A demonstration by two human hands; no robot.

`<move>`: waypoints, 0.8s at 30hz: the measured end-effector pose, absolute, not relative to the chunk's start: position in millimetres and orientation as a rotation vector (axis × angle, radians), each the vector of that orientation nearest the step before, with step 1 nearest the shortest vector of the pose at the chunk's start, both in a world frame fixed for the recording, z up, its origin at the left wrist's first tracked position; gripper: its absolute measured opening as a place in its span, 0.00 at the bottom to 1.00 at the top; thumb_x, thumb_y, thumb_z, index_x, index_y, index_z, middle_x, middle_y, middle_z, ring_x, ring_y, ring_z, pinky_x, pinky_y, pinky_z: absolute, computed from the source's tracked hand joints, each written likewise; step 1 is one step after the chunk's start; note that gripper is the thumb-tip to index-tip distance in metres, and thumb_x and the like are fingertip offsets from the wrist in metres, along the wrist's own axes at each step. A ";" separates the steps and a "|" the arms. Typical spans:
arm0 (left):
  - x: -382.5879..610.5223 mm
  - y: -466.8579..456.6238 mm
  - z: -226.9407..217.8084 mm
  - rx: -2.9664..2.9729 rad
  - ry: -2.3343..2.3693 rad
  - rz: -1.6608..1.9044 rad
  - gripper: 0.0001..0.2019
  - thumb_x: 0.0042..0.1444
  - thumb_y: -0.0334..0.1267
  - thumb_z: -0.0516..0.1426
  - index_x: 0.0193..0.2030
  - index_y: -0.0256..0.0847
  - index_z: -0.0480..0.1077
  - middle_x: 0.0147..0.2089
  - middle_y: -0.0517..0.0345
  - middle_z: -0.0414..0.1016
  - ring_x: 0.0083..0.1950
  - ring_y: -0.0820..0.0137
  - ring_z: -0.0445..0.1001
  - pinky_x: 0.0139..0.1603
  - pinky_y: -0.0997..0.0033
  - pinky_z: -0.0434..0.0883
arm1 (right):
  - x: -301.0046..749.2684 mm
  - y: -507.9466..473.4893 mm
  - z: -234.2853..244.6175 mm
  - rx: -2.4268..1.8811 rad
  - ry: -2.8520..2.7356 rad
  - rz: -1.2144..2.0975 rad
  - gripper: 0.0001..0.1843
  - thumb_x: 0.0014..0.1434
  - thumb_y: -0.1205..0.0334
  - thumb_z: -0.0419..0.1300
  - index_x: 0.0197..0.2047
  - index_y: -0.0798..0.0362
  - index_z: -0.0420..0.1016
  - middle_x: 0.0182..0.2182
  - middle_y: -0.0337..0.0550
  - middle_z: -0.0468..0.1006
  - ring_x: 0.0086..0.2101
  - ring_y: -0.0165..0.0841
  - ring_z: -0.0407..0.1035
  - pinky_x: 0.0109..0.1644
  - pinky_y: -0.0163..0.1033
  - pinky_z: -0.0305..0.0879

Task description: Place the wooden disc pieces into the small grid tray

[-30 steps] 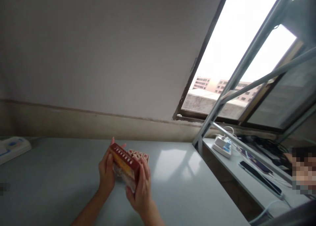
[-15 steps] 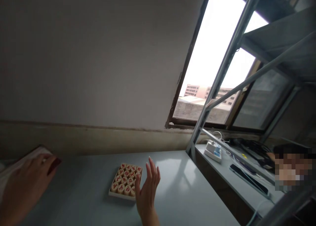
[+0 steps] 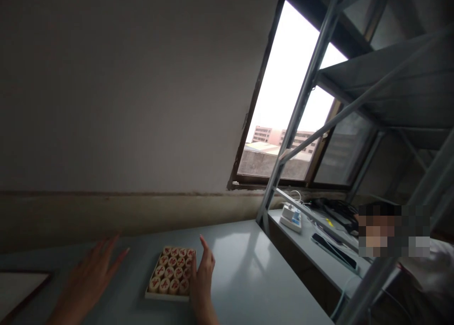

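Note:
A shallow white box [image 3: 166,296] of round Chinese chess pieces [image 3: 169,271] sits on the grey-blue table [image 3: 244,287]. Red characters mark the pieces, which lie in neat rows. My right hand [image 3: 203,280] is at the box's right side, thumb and index finger apart. Its thumb overlaps the box edge; whether it touches I cannot tell. To the left of the box, my left hand [image 3: 88,280] hovers over the table with fingers spread and nothing in them. Further left lies a pale flat board [image 3: 21,289] with a dark reddish rim, partly out of view.
A wall [image 3: 124,102] rises behind the table. On the right stands a metal bed frame [image 3: 301,102] before a window. Beyond it, a second desk holds a power strip [image 3: 291,217], a phone [image 3: 333,250] and cables. A person in a light top [image 3: 425,268] is at the far right.
My left hand has come off the board and moved right, fingers now spread. The board now lies lower in view. My right hand is closer against the box's side. The view has turned right.

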State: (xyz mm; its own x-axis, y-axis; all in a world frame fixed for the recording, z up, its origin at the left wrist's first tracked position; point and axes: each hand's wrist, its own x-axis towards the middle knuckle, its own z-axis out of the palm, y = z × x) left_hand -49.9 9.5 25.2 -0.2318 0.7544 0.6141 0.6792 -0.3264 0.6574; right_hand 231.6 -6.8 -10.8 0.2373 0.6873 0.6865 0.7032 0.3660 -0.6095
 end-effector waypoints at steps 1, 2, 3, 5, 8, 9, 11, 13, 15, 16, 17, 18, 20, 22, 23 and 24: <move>-39.5 18.4 18.3 1.949 1.676 1.540 0.17 0.45 0.53 0.49 0.36 0.51 0.72 0.51 0.56 0.70 0.58 0.54 0.61 0.57 0.49 0.58 | 232.7 -3.3 -16.9 -1.347 -1.420 0.107 0.22 0.60 0.57 0.46 0.57 0.51 0.55 0.53 0.49 0.65 0.52 0.38 0.61 0.52 0.47 0.59; -29.5 27.0 10.0 1.934 1.610 1.473 0.17 0.45 0.52 0.49 0.35 0.50 0.72 0.49 0.56 0.72 0.57 0.56 0.62 0.57 0.52 0.59 | 234.1 0.1 -22.6 -1.348 -1.379 0.243 0.23 0.60 0.54 0.46 0.57 0.52 0.55 0.53 0.50 0.65 0.52 0.37 0.61 0.51 0.45 0.61; -19.9 35.2 1.0 1.875 1.574 1.430 0.16 0.45 0.51 0.48 0.35 0.50 0.72 0.47 0.56 0.73 0.55 0.58 0.64 0.57 0.55 0.61 | 235.6 3.1 -27.3 -1.334 -1.341 0.377 0.24 0.59 0.52 0.46 0.57 0.53 0.56 0.53 0.50 0.65 0.52 0.37 0.61 0.51 0.43 0.61; -3.2 48.5 -15.8 1.764 1.568 1.395 0.17 0.48 0.50 0.46 0.34 0.48 0.73 0.41 0.54 0.76 0.48 0.60 0.70 0.52 0.58 0.66 | 237.9 7.6 -32.3 -1.279 -1.263 0.603 0.25 0.59 0.48 0.44 0.56 0.53 0.58 0.53 0.49 0.66 0.52 0.36 0.61 0.51 0.41 0.61; 12.5 56.7 -32.3 1.668 1.509 1.377 0.21 0.48 0.50 0.46 0.37 0.41 0.73 0.43 0.51 0.75 0.47 0.61 0.71 0.52 0.59 0.65 | 237.6 11.6 -27.6 -1.212 -1.153 0.794 0.26 0.59 0.45 0.42 0.53 0.50 0.62 0.53 0.43 0.65 0.53 0.34 0.58 0.54 0.39 0.57; 15.1 56.4 -34.9 1.667 1.458 1.370 0.22 0.48 0.50 0.46 0.39 0.40 0.73 0.44 0.51 0.74 0.48 0.61 0.70 0.53 0.60 0.64 | 236.6 12.7 -23.7 -1.196 -1.143 0.831 0.26 0.59 0.44 0.41 0.52 0.50 0.64 0.53 0.42 0.65 0.53 0.33 0.58 0.54 0.39 0.56; 17.9 53.0 -36.8 1.679 1.356 1.317 0.22 0.49 0.51 0.48 0.39 0.39 0.73 0.45 0.52 0.74 0.49 0.62 0.69 0.54 0.60 0.63 | 234.4 14.7 -15.0 -1.162 -1.185 0.876 0.28 0.58 0.42 0.40 0.50 0.50 0.66 0.50 0.42 0.68 0.51 0.34 0.61 0.54 0.39 0.57; 19.5 48.9 -36.2 1.683 1.303 1.254 0.20 0.49 0.51 0.50 0.38 0.40 0.74 0.43 0.53 0.75 0.48 0.62 0.70 0.54 0.62 0.64 | 232.8 15.5 -7.6 -1.152 -1.277 0.889 0.28 0.58 0.42 0.40 0.49 0.49 0.67 0.47 0.43 0.71 0.48 0.34 0.64 0.52 0.39 0.58; 21.0 46.5 -35.3 1.698 1.295 1.222 0.20 0.48 0.50 0.51 0.40 0.40 0.74 0.44 0.53 0.75 0.48 0.63 0.70 0.53 0.63 0.64 | 231.9 14.7 -3.5 -1.182 -1.354 0.856 0.26 0.58 0.43 0.41 0.46 0.49 0.70 0.42 0.42 0.74 0.44 0.34 0.66 0.49 0.38 0.60; 21.8 46.3 -35.3 1.711 1.298 1.210 0.20 0.48 0.50 0.52 0.42 0.40 0.73 0.45 0.53 0.74 0.49 0.63 0.70 0.53 0.63 0.64 | 231.7 14.0 -2.9 -1.204 -1.373 0.821 0.25 0.58 0.44 0.42 0.44 0.49 0.72 0.40 0.42 0.75 0.43 0.34 0.67 0.49 0.38 0.60; 22.7 46.5 -35.5 1.726 1.309 1.204 0.21 0.48 0.49 0.52 0.45 0.39 0.72 0.48 0.53 0.73 0.50 0.63 0.69 0.54 0.63 0.64 | 231.7 13.2 -3.0 -1.225 -1.378 0.784 0.24 0.59 0.45 0.43 0.42 0.50 0.73 0.39 0.42 0.75 0.42 0.34 0.67 0.48 0.37 0.60; 23.6 46.9 -36.1 1.746 1.314 1.196 0.23 0.48 0.48 0.51 0.48 0.39 0.70 0.50 0.53 0.71 0.51 0.63 0.68 0.55 0.63 0.63 | 231.7 12.8 -3.7 -1.242 -1.371 0.746 0.24 0.59 0.46 0.43 0.40 0.50 0.74 0.38 0.42 0.75 0.41 0.34 0.68 0.47 0.36 0.61; 25.7 47.5 -37.7 1.778 1.319 1.186 0.24 0.50 0.46 0.50 0.54 0.40 0.65 0.52 0.53 0.70 0.53 0.64 0.67 0.56 0.64 0.62 | 231.7 13.4 -5.9 -1.268 -1.348 0.685 0.23 0.59 0.47 0.44 0.38 0.51 0.75 0.37 0.43 0.76 0.40 0.34 0.68 0.45 0.36 0.62; 28.5 47.0 -39.3 1.806 1.325 1.188 0.25 0.53 0.45 0.46 0.58 0.41 0.59 0.50 0.53 0.71 0.51 0.66 0.68 0.55 0.64 0.62 | 231.7 16.1 -8.0 -1.287 -1.348 0.641 0.22 0.58 0.47 0.45 0.37 0.52 0.76 0.35 0.44 0.76 0.38 0.34 0.69 0.43 0.35 0.63; 30.0 46.3 -39.8 1.818 1.344 1.196 0.26 0.54 0.44 0.45 0.60 0.40 0.55 0.49 0.53 0.72 0.50 0.67 0.69 0.54 0.65 0.63 | 231.7 17.8 -8.7 -1.292 -1.363 0.618 0.22 0.58 0.47 0.46 0.37 0.52 0.76 0.34 0.44 0.76 0.36 0.35 0.69 0.42 0.35 0.63; 31.3 45.5 -40.0 1.839 1.368 1.189 0.26 0.55 0.44 0.44 0.61 0.40 0.54 0.47 0.52 0.73 0.48 0.67 0.70 0.53 0.65 0.64 | 231.6 19.5 -9.2 -1.293 -1.385 0.598 0.21 0.57 0.48 0.48 0.36 0.52 0.77 0.33 0.44 0.76 0.36 0.35 0.69 0.41 0.35 0.63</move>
State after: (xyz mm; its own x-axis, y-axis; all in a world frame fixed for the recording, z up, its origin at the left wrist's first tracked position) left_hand 31.3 45.5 -40.0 0.0894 0.9416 0.3246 0.4528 -0.3287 0.8288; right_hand 231.6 19.5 -9.2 0.1906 0.9122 0.3627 0.3614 0.2783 -0.8899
